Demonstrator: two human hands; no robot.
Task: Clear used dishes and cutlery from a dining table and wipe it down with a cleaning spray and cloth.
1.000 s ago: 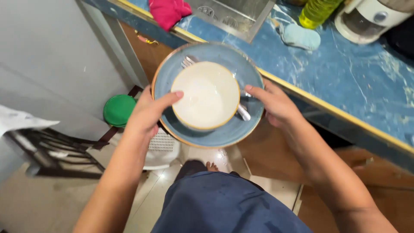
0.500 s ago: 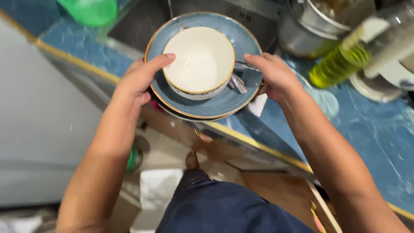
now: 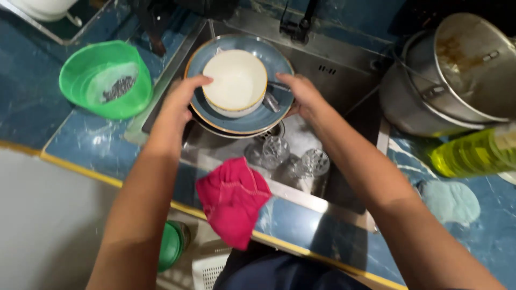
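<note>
I hold a stack of blue plates (image 3: 248,119) over the steel sink (image 3: 344,80). On top stands a white bowl (image 3: 235,80) with a yellow rim, and cutlery (image 3: 271,100) lies beside it on the plate. My left hand (image 3: 180,102) grips the stack's left edge, thumb on the bowl's rim. My right hand (image 3: 301,94) grips the right edge, thumb over the cutlery. Below the plates, clear glasses (image 3: 277,150) stand in the sink basin.
A pink cloth (image 3: 234,198) hangs over the sink's front edge. A green bowl (image 3: 107,80) sits on the blue counter at left. A large steel pot (image 3: 451,75), a yellow-green bottle (image 3: 473,153) and a pale blue sponge (image 3: 450,201) are at right. A dark tap (image 3: 301,24) stands behind.
The plate stack has moved from beyond the counter's front edge to above the sink basin. Both hands keep the same grip. The view has swung toward the sink.
</note>
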